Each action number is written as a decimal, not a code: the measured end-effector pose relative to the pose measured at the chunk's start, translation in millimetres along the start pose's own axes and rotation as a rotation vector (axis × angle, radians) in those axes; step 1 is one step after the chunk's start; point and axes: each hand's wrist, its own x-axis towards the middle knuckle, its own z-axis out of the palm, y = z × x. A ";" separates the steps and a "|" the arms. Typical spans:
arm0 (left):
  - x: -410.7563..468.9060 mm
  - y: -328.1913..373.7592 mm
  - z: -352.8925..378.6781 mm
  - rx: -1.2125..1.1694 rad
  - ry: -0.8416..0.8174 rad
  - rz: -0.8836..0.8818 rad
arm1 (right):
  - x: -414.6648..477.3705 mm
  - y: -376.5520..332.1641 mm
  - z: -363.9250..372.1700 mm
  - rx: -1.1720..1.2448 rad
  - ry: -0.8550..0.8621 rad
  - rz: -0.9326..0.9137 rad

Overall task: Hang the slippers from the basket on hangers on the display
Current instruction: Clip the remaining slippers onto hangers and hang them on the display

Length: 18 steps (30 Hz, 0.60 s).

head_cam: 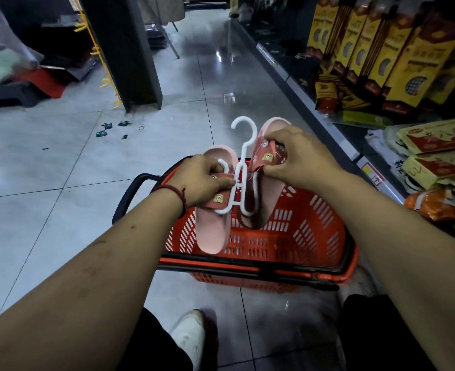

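Note:
Two pink slippers hang on a white plastic hanger (243,145) that I hold above a red shopping basket (312,231). My left hand (199,180) grips the strap of the left slipper (213,231), whose sole points down. My right hand (298,156) grips the strap of the right slipper (263,204), pinching it against the hanger's right arm. The hanger's hook points up, away from me. Small yellow badges show on both straps.
The basket stands on a glossy tiled floor (87,183) with its black handle (130,194) to the left. Shelves of yellow boxes (381,54) and packets (440,145) line the right. A dark pillar (124,49) with yellow pegs stands at back left. Small litter (108,128) lies on the floor.

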 end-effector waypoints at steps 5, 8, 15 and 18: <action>1.1 3.7 1.8 -0.102 0.088 -0.008 | -3.6 -8.8 14.9 -0.069 -0.095 -0.056; 1.4 2.9 1.1 -0.159 0.130 -0.026 | -4.5 -13.0 23.8 -0.097 -0.130 -0.083; 4.8 -9.8 -4.1 -0.364 0.222 -0.128 | -12.1 -18.9 36.3 -0.063 -0.166 -0.200; 3.8 -11.9 -6.5 -0.415 0.242 -0.139 | -13.9 -19.0 40.3 0.058 -0.181 -0.202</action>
